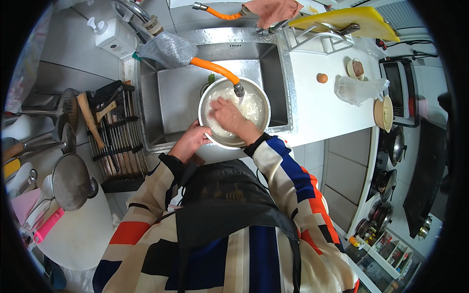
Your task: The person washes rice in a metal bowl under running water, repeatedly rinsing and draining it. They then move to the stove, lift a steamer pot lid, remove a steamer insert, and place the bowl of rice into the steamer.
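A round metal bowl (267,113) stands at the front of the steel sink (176,99), full of cloudy water with small pale food pieces (253,106) in it. My left hand (194,137) grips the bowl's rim at the lower left. Inside the bowl, my right hand (229,115) dips into the pale pieces; its fingers are blurred, so what they hold is unclear. An orange faucet hose (216,69) bends over the bowl, and a thin stream of water runs from its metal nozzle (239,89) beside my right hand. Behind the bowl lies a green vegetable piece (211,78).
Left of the sink are a knife rack (115,132) and a mesh strainer (71,182). A grey mesh cloth (168,50) hangs on the faucet near a white pump bottle (116,38). On the right counter sit an egg (322,78), a plastic bag (357,89) and a yellow cutting board (351,21).
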Demonstrator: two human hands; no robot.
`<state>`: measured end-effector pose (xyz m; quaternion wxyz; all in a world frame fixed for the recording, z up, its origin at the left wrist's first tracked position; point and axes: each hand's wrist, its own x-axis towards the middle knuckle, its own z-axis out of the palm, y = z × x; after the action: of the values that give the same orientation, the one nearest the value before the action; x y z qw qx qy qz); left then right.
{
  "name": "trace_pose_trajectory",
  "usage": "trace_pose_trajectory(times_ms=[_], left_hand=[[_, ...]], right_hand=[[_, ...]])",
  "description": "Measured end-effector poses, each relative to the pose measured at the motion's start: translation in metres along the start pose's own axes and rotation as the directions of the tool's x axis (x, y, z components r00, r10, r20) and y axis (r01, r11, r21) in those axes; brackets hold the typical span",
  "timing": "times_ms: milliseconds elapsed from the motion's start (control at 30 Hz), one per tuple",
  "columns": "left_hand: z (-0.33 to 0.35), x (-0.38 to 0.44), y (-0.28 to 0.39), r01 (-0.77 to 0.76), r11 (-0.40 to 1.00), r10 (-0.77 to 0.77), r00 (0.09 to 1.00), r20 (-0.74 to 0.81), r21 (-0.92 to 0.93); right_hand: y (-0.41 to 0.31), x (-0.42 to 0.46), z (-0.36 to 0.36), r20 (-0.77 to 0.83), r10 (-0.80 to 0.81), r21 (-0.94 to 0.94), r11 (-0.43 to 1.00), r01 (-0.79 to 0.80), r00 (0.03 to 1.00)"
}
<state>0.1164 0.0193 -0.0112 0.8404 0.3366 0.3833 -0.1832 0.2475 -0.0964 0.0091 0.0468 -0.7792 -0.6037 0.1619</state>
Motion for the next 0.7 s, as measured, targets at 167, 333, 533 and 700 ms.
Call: trace_pose_trajectory(times_ms=[167, 333, 533, 700], left_hand=[[-0.002, -0.008, 0.000, -0.039, 0.998, 0.037, 0.999, -0.034, -0.048], [-0.004, -0.018, 0.001, -0.054, 0.996, 0.052, 0.998, -0.030, -0.065], [-0.019, -0.026, -0.010, -0.014, 0.998, 0.011, 0.999, -0.049, -0.056], [-0.038, -0.034, -0.018, -0.038, 0.995, 0.033, 0.998, -0.062, -0.089]], right_hand=[[0.040, -0.007, 0.007, 0.110, 0.301, 0.060, 0.949, -0.309, 0.947], [0.020, -0.036, -0.007, 0.284, 0.390, 0.019, 0.911, -0.412, 0.876], [-0.023, -0.036, 0.005, 0.281, 0.087, 0.296, 0.940, -0.173, 0.956], [-0.039, 0.014, 0.025, 0.007, -0.170, 0.132, 0.977, 0.168, 0.985]])
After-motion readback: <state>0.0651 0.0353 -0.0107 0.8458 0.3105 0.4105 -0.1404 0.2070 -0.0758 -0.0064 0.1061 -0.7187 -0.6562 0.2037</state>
